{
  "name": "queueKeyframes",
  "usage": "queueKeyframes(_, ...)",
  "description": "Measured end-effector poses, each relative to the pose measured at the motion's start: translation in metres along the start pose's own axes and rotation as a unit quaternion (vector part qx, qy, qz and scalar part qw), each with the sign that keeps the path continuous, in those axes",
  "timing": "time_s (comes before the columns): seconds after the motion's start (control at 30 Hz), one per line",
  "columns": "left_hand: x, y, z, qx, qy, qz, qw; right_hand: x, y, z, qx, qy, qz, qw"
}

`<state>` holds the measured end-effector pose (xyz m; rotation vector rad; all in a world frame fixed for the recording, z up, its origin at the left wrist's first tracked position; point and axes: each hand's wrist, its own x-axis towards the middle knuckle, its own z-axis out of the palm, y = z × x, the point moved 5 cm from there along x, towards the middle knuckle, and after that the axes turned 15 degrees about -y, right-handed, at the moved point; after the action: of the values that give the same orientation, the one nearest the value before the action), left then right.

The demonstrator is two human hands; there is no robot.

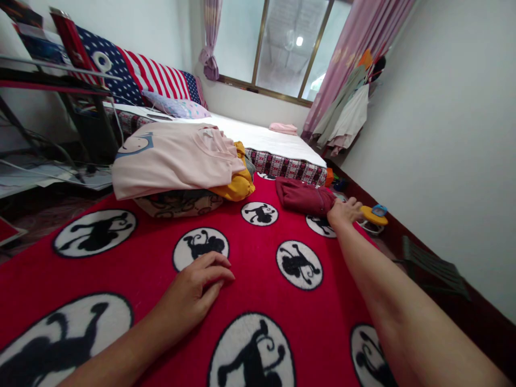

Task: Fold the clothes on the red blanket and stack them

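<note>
My left hand [205, 282] rests on the red blanket [250, 258], its fingers loosely bent and nothing in it. Far out to the right, my right hand [345, 209] is stretched toward the blanket's far right edge. It lies against the right end of a folded maroon garment [304, 196], with its fingers spread. Whether those fingers touch the cloth underneath is hidden. Left of the garment stands a pile of folded clothes, with a pale pink T-shirt [177, 158] on top and a mustard-yellow garment [237, 183] sticking out below it.
Beyond the blanket is a bed with a white sheet [242, 129], a pillow [177, 105] and a folded pink cloth [283, 128]. A desk [52, 80] with cables stands at left. At right are a yellow stool [373, 215], a dark folding chair [433, 266] and hanging clothes [350, 115].
</note>
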<state>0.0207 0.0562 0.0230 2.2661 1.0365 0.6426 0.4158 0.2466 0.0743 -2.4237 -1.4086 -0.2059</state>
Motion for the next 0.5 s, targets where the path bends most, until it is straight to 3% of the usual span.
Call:
queueKeyframes(0.1,-0.001,-0.001,0.000,-0.001,0.001,0.001,1.000,-0.004,-0.026,-0.007,-0.058,0.087,-0.073,0.992)
queueKeyframes(0.13,-0.002,-0.001,0.001,-0.002,0.001,0.000,1.000,-0.004,-0.034,-0.004,-0.062,0.084,-0.103,0.989)
queueKeyframes(0.2,-0.003,-0.002,0.002,-0.005,-0.001,-0.003,1.000,-0.002,-0.042,0.012,-0.042,-0.006,-0.129,0.991)
queueKeyframes(0.3,-0.003,-0.003,0.003,-0.013,-0.007,-0.008,1.000,0.000,-0.041,0.042,-0.019,-0.176,-0.103,0.979)
queueKeyframes(0.37,-0.002,-0.003,0.003,-0.020,-0.007,-0.009,1.000,0.000,-0.039,0.050,-0.019,-0.207,-0.091,0.974)
queueKeyframes(0.5,-0.001,-0.002,0.001,-0.036,-0.003,-0.005,0.999,-0.008,-0.039,0.050,-0.023,-0.200,-0.081,0.976)
